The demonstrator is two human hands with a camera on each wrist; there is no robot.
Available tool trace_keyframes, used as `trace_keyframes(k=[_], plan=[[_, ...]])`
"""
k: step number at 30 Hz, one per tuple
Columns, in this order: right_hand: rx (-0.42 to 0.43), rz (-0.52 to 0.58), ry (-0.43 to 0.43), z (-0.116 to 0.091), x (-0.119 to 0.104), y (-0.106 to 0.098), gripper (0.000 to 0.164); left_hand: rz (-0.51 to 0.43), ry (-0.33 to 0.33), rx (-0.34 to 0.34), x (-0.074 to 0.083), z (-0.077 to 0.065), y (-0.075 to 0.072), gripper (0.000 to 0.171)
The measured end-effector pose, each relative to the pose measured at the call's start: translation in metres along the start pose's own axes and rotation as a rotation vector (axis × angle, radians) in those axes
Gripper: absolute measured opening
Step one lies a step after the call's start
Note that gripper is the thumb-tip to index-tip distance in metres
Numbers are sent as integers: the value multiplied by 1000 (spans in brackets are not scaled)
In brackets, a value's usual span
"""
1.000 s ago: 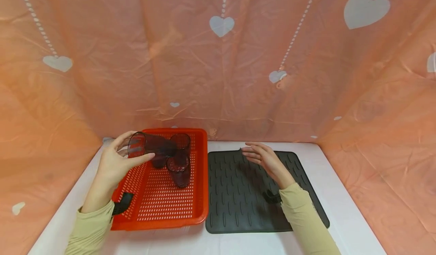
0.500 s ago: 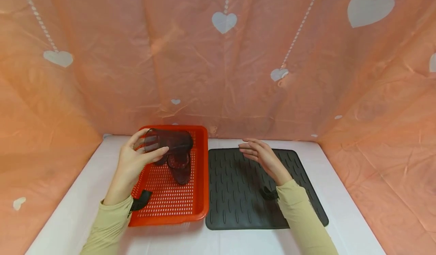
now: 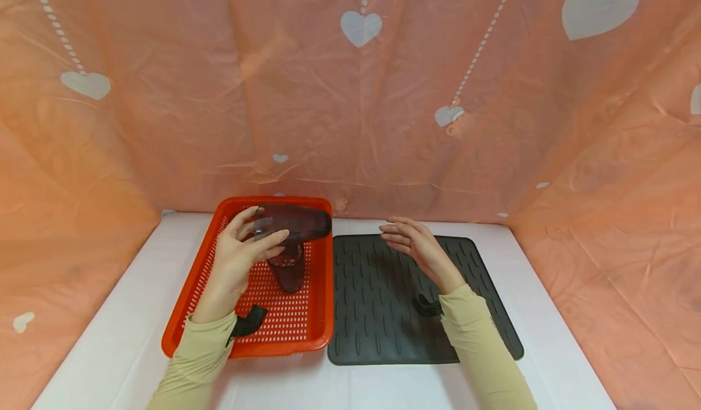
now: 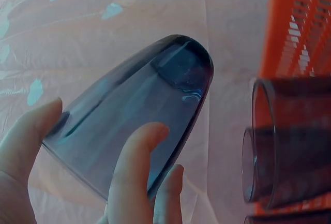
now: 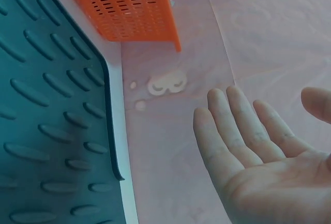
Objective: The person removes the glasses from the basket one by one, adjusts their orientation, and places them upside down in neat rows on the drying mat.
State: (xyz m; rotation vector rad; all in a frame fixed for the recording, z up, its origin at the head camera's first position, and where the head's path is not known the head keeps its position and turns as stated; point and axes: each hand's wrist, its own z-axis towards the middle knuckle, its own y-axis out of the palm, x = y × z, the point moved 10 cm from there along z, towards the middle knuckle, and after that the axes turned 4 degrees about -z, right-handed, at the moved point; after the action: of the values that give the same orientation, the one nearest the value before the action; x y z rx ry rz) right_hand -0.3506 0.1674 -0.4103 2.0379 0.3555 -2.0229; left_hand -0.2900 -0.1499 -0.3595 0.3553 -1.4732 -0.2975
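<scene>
My left hand (image 3: pixel 241 255) grips a dark tinted drinking glass (image 3: pixel 301 222) near its rim, thumb on one side and fingers on the other. The glass lies sideways in the air above the red basket (image 3: pixel 181 312), its closed base pointing right. In the left wrist view the same glass (image 4: pixel 139 100) shows its thick base. Another tinted glass (image 3: pixel 290 276) rests in the basket below; two glass rims (image 4: pixel 262 141) show at the right of that view. Over the black ridged mat (image 3: pixel 372 312) my right hand (image 3: pixel 418 249) hovers, its fingers extended and holding nothing, as its palm (image 5: pixel 279 182) shows.
The basket stands on a white-covered table (image 3: pixel 285 385), with the mat close along its right side. A pink curtain (image 3: pixel 306 93) with pale hearts hangs behind and at both sides. The basket's perforated wall (image 5: pixel 129 6) rises beside the mat.
My left hand has carried the glass to the right across the basket, and its base now reaches the basket's right rim. The right hand has stayed nearly in place.
</scene>
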Motion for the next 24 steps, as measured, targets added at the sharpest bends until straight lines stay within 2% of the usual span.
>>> trace_keyframes(k=[7,15,24], plan=[[-14,6,-13,4,-5,9,44,-37,-49,-10,-14,0,11,69],[-28,35,-30,8,-13,20,44,-63,-71,12,-23,2,17,66],[-52,51,-32,12,-11,31,42,-105,-102,10,-33,3,28,66]])
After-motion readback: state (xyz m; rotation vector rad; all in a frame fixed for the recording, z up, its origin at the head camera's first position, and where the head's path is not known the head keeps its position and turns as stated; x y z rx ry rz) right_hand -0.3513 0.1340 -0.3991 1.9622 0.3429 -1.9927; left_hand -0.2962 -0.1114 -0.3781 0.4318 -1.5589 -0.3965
